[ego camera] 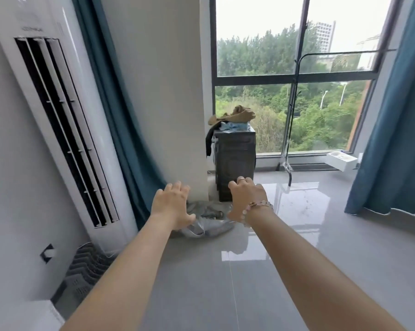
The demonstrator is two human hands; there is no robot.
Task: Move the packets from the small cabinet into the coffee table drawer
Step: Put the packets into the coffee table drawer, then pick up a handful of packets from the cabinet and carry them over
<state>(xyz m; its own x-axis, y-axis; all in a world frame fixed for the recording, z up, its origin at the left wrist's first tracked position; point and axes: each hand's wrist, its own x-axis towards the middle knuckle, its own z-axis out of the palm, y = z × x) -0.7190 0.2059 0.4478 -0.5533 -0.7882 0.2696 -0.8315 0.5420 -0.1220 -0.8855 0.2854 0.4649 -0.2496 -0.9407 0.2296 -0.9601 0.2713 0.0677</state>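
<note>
The cabinet [235, 158], dark and small, stands on the floor [297, 259] against a pale pillar [166, 91], just below the window [261, 56]. Its front is too dim for us to make out any label. Clothes [232, 118] in tan, light blue and black lie heaped on its top, and the black piece hangs down its left side. We cannot make out any packets.

We hold both arms stretched forward. Our left hand [172, 203] is spread with straight fingers and holds nothing. Our right hand [248, 197] has loosely bent fingers and also holds nothing. It overlaps the cabinet's lower front in view, and we cannot tell whether it touches. It wears a ring [241, 179] and, at the wrist, a bead bracelet [256, 206].

Between and beneath our hands a clear plastic bag [209, 225] lies crumpled on the floor.

To the left stands a tall white air conditioner [87, 130] with a faint grey brand word near its top, too blurred to read. Teal curtains [392, 139] hang at both sides.
</note>
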